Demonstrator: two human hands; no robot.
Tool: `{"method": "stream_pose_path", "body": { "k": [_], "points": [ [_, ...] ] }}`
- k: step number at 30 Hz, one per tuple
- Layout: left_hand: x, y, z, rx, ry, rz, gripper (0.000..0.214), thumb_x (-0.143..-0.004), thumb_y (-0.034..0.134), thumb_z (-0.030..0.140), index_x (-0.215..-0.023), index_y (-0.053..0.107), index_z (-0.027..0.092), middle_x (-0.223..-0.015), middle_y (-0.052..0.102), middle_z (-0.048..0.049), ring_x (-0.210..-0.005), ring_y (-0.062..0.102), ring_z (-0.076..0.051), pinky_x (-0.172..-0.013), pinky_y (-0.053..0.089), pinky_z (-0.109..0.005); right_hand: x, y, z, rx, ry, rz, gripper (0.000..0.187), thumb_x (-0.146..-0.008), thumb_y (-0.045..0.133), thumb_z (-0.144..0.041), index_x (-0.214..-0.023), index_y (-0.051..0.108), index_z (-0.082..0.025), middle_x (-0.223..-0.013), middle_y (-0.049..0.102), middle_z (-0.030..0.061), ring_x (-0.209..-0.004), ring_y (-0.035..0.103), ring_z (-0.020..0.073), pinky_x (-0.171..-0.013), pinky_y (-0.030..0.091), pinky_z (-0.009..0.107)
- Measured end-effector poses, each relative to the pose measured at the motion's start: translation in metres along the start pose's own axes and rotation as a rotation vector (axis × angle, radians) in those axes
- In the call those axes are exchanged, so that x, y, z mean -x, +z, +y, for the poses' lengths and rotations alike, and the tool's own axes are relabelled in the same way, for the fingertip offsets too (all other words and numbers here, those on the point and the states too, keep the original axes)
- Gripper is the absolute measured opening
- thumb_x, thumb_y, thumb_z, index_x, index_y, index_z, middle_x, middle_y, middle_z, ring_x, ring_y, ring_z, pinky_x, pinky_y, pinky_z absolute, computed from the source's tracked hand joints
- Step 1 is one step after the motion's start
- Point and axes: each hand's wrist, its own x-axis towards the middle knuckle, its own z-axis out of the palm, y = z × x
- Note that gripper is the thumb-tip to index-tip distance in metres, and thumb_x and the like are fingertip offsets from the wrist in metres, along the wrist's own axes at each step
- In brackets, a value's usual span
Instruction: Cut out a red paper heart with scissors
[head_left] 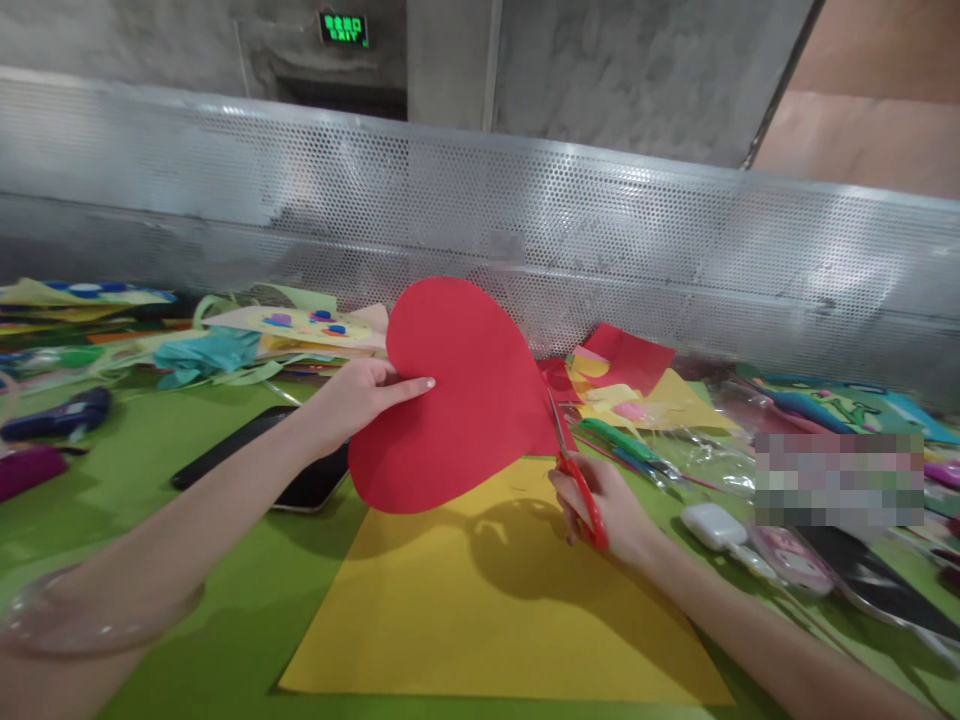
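Note:
My left hand pinches the left edge of a red paper heart and holds it up above the table. My right hand grips red-handled scissors, whose blades meet the heart's right edge. Under both hands a yellow sheet of paper lies flat on the green table.
A black phone lies left of the yellow sheet. Coloured paper scraps and a green cutter sit behind the scissors. A white case and plastic packets lie at the right, paper crafts at the back left. A perforated metal panel borders the table.

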Motion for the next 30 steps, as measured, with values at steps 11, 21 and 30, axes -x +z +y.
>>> {"method": "stream_pose_path", "body": {
  "k": [11, 21, 30],
  "points": [
    [-0.0004, -0.0016, -0.0001, -0.058, 0.005, -0.022, 0.023, -0.069, 0.066, 0.043, -0.08, 0.073, 0.024, -0.091, 0.074, -0.0026, -0.087, 0.067, -0.028, -0.075, 0.052, -0.037, 0.0016, 0.001, -0.0022, 0.043, 0.009, 0.01, 0.025, -0.077, 0.052, -0.031, -0.061, 0.036, -0.023, -0.041, 0.039, -0.0095, -0.033, 0.045, 0.0101, -0.037, 0.04, 0.023],
    [0.0073, 0.0005, 0.006, -0.006, 0.038, -0.032, 0.032, -0.072, 0.068, 0.044, -0.087, 0.071, 0.017, -0.093, 0.074, -0.0062, -0.082, 0.067, -0.025, -0.074, 0.052, -0.036, -0.0022, -0.0011, -0.0001, 0.048, -0.005, 0.008, 0.024, -0.077, 0.053, -0.031, -0.061, 0.037, -0.022, -0.043, 0.036, -0.0101, -0.032, 0.046, 0.0098, -0.035, 0.041, 0.023],
    [0.0038, -0.0023, 0.0035, -0.016, 0.031, -0.012, 0.033, -0.069, 0.07, 0.047, -0.084, 0.071, 0.017, -0.09, 0.075, -0.0043, -0.079, 0.067, -0.023, -0.071, 0.053, -0.034, -0.0009, -0.0009, -0.0017, 0.11, 0.0, 0.035, 0.025, -0.077, 0.053, -0.034, -0.06, 0.039, -0.022, -0.043, 0.038, -0.0092, -0.032, 0.047, 0.0106, -0.035, 0.038, 0.023]
  ]
}}
